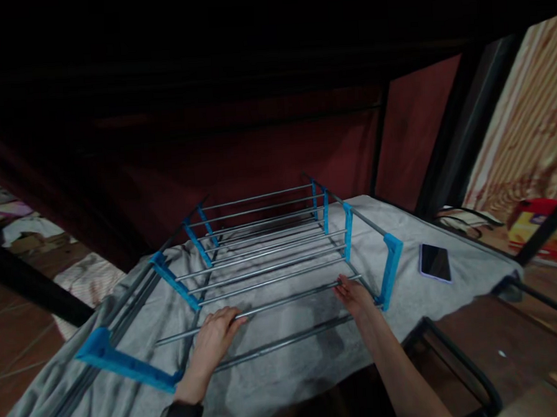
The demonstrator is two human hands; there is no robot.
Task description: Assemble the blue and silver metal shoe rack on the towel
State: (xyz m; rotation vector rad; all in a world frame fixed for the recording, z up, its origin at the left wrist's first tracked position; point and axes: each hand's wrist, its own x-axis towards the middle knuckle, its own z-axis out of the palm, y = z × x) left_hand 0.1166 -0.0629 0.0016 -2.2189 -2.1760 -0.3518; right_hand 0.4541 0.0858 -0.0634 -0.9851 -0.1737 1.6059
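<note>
A partly assembled rack frame point(267, 270) of thin metal rods and blue plastic brackets lies on a grey blanket point(398, 345). Both my hands are on one metal rod point(283, 302) across its near part. My left hand point(215, 334), with a dark band at the wrist, wraps round the rod left of its middle. Near the rod's right end, my right hand point(352, 293) pinches it between thumb and fingers. The rod's left end sticks out past my left hand, apart from the near-left blue bracket point(128, 364). On the right stands the near-right blue bracket point(391, 271).
A phone point(434, 263) lies on the blanket to the right. Several loose tubes point(99, 348) run along the left side. Dark metal posts point(470, 124) and a reddish panel point(257, 150) stand behind. A dark-framed chair or stool point(464, 360) is at lower right.
</note>
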